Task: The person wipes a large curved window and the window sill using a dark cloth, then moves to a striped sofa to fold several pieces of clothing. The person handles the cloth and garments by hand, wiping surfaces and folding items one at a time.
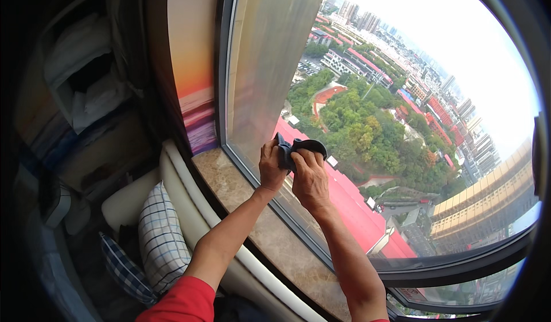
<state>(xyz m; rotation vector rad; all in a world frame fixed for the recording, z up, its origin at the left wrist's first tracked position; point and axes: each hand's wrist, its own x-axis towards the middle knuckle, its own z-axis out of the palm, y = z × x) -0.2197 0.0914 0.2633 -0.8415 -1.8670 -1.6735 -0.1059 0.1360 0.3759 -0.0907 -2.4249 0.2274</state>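
Both my hands are raised in front of a large window pane (361, 119), near its lower left part. A dark grey-blue cloth (286, 153), bunched up, is gripped between them. My left hand (272, 167) has its fingers closed around the cloth's left side. My right hand (311, 180) holds the right side, where a rounded dark fold stands out above the fingers. Whether the cloth touches the glass cannot be told. Behind the pane lie a red roof, trees and buildings far below.
A brown marble windowsill (284, 244) runs beneath the window. Along it stands a cream sofa (183, 167) with a checked white cushion (161, 236) and a dark checked cushion (125, 266). An opened window sash (456, 296) is at the lower right.
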